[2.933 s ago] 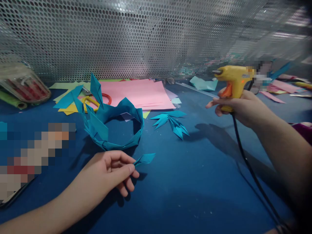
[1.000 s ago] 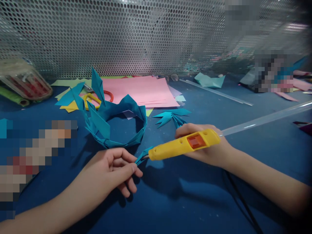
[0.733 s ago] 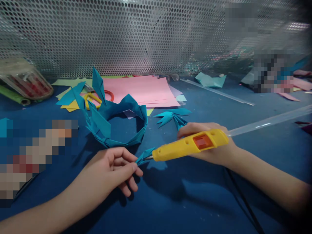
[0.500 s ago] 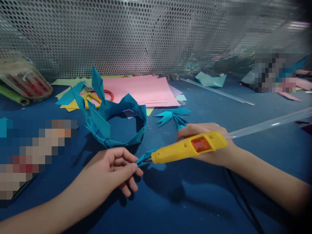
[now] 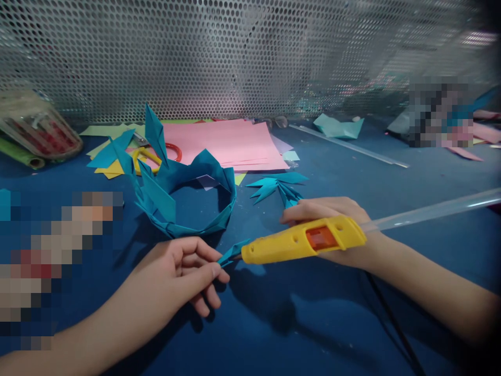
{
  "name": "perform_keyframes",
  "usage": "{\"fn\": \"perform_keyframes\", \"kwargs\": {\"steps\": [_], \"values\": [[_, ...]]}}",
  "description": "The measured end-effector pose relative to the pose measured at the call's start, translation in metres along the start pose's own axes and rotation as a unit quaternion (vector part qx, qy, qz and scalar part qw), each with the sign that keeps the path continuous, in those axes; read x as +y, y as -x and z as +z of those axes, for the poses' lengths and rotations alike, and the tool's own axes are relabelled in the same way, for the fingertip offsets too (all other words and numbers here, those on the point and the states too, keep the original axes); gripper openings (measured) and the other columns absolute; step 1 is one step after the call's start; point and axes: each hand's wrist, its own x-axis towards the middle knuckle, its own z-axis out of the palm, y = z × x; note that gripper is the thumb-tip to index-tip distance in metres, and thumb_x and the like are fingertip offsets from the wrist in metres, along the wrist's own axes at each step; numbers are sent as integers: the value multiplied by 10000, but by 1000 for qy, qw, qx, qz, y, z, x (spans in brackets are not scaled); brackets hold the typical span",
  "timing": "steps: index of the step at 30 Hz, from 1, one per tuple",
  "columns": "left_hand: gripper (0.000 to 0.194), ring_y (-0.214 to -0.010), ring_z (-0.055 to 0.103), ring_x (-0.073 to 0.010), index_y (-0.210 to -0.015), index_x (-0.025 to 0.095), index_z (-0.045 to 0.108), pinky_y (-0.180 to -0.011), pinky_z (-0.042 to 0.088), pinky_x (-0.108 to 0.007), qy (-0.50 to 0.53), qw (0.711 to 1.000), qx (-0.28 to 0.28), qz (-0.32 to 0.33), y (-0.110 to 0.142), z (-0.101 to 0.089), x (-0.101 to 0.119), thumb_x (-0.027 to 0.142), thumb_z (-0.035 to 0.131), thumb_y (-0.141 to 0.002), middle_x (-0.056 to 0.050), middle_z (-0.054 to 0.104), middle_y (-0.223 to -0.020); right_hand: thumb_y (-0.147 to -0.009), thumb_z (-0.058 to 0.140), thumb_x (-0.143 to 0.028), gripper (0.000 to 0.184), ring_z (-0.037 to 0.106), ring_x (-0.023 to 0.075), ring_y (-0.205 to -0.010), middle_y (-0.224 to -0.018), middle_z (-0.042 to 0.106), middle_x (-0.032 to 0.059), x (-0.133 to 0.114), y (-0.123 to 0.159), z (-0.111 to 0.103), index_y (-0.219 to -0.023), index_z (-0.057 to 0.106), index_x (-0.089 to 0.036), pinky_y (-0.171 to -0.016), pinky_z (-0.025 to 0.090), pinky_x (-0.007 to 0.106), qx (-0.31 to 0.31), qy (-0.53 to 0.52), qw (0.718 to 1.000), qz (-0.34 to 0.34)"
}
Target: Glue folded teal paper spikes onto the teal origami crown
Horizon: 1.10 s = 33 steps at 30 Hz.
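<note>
Between the thumb and fingers of my left hand (image 5: 188, 271) is a small folded blue paper piece (image 5: 233, 253), pointing to the right. My right hand (image 5: 332, 211) is closed around a yellow hot glue gun (image 5: 289, 243), with a clear glue stick (image 5: 442, 210) coming out of its back end. The gun's nozzle is at the paper piece; whether it touches cannot be made out. Just beyond my left hand stands a ring of folded blue paper (image 5: 195, 227) with pointed pieces rising from it. More folded blue paper pieces (image 5: 277, 187) lie beyond my right hand.
Pink sheets (image 5: 223, 143) and scissors with red and yellow handles (image 5: 146, 159) lie behind the ring. At the left stands a clear jar (image 5: 47, 125). A spare glue stick (image 5: 348, 145) and a pale green folded paper (image 5: 340, 127) lie near the perforated metal panel (image 5: 235, 62). A black cord (image 5: 391, 318) trails at right.
The glue gun's back end has dipped slightly, so the glue stick sits lower. My left hand still holds the paper piece in the same place.
</note>
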Motion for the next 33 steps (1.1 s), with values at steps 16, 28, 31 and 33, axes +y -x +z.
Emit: {"fn": "perform_keyframes", "kwargs": {"steps": [16, 28, 31, 33], "values": [[94, -425, 638, -61, -738, 172, 670, -406, 505, -110, -6, 1000, -10, 7, -1, 0, -3, 177, 761, -759, 29, 778, -625, -1048, 370, -454, 293, 500, 79, -492, -648, 615, -55, -5, -1, -1, -940, 543, -244, -508, 358, 203, 8, 45, 998, -34], [58, -457, 680, -80, -763, 171, 700, -412, 515, -112, -4, 1000, -9, 1, -1, -1, -1, 179, 757, -775, 14, 795, -675, -1066, 337, -357, 252, 480, 108, -547, -661, 597, -26, -8, 1, -4, -1014, 545, -224, -544, 372, 232, 13, 75, 995, -64], [73, -454, 681, -81, -759, 172, 697, -412, 514, -111, 5, 1000, -13, 1, -1, -1, -1, 181, 769, -762, 14, 793, -666, -1066, 338, -356, 248, 479, 104, -538, -650, 593, -30, -9, 0, -4, -1009, 540, -224, -538, 378, 230, 26, 84, 994, -68], [86, -454, 684, -85, -760, 171, 693, -414, 519, -116, 9, 1000, -18, 1, -2, -1, -1, 187, 777, -755, 14, 791, -661, -1066, 341, -362, 248, 484, 98, -529, -644, 587, -33, -10, 0, -5, -1008, 537, -222, -529, 377, 226, 30, 83, 994, -69]]}}
